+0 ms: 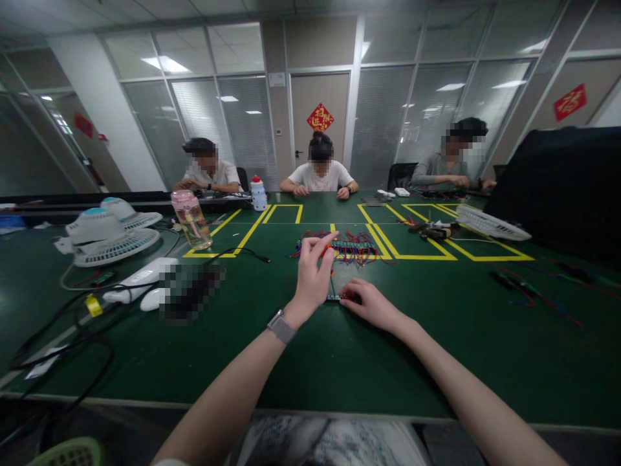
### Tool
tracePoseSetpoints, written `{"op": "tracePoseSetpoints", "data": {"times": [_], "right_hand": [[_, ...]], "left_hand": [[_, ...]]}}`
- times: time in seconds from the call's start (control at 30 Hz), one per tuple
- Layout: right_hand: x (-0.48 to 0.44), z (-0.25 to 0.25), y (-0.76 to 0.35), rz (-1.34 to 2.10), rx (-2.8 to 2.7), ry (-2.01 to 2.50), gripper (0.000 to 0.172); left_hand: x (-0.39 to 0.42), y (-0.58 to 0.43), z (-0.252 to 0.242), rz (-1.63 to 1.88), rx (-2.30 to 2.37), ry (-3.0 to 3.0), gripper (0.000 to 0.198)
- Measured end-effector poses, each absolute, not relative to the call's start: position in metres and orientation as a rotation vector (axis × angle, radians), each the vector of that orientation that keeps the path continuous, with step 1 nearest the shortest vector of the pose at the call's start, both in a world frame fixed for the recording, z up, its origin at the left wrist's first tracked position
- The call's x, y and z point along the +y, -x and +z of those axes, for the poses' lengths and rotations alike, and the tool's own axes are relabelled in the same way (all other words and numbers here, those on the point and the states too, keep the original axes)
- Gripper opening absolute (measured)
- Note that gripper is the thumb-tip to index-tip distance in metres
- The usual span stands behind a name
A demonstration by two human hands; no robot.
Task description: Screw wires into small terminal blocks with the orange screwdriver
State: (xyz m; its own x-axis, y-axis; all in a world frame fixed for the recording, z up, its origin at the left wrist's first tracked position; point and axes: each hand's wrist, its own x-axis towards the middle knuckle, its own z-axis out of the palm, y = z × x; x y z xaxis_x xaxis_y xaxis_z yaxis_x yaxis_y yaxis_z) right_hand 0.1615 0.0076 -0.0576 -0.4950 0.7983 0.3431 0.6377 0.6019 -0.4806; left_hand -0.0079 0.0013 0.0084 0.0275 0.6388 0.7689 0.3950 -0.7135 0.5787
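Note:
My left hand (314, 275), with a watch on its wrist, is closed around an orange-handled screwdriver (332, 274) held upright. The dark shaft points down at a small green circuit board (332, 298) on the table. My right hand (367, 303) lies low at the board's right end, its thumb and fingers pinched on that end. Just beyond my hands lies a row of circuit boards (356, 247) with red and blue wires, partly hidden by my left hand.
On the green table (272, 362), a pink-lidded bottle (193, 220), white fans (114, 236), a power strip (140, 278) and cables lie left. Tools (434, 230) and another fan (492, 222) are right. Several people sit across the table.

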Motion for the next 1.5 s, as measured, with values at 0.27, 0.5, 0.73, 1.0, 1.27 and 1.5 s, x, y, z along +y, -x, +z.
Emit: {"op": "tracePoseSetpoints", "data": {"times": [0.27,0.5,0.73,1.0,1.27,1.5], "right_hand": [[0.0063,-0.0556,-0.1617,0.412,-2.294,1.153,0.007],[0.0049,-0.0541,-0.1612,0.417,-2.294,1.152,0.007],[0.0056,-0.0541,-0.1616,0.426,-2.285,1.140,0.007],[0.0047,-0.0529,-0.1601,0.416,-2.294,1.148,0.007],[0.0052,-0.0535,-0.1611,0.414,-2.291,1.144,0.006],[0.0059,-0.0543,-0.1612,0.417,-2.287,1.147,0.007]], "left_hand": [[0.0041,0.0075,0.0061,1.810,1.046,-2.077,0.027],[-0.0002,0.0075,0.0099,1.752,1.078,-2.085,0.032],[0.0042,0.0067,0.0050,1.771,1.074,-2.047,0.034],[0.0040,0.0056,0.0042,1.781,1.064,-2.062,0.031],[0.0015,0.0064,0.0078,1.826,1.063,-2.055,0.030],[-0.0004,0.0066,0.0104,1.831,1.134,-2.076,0.025]]}}
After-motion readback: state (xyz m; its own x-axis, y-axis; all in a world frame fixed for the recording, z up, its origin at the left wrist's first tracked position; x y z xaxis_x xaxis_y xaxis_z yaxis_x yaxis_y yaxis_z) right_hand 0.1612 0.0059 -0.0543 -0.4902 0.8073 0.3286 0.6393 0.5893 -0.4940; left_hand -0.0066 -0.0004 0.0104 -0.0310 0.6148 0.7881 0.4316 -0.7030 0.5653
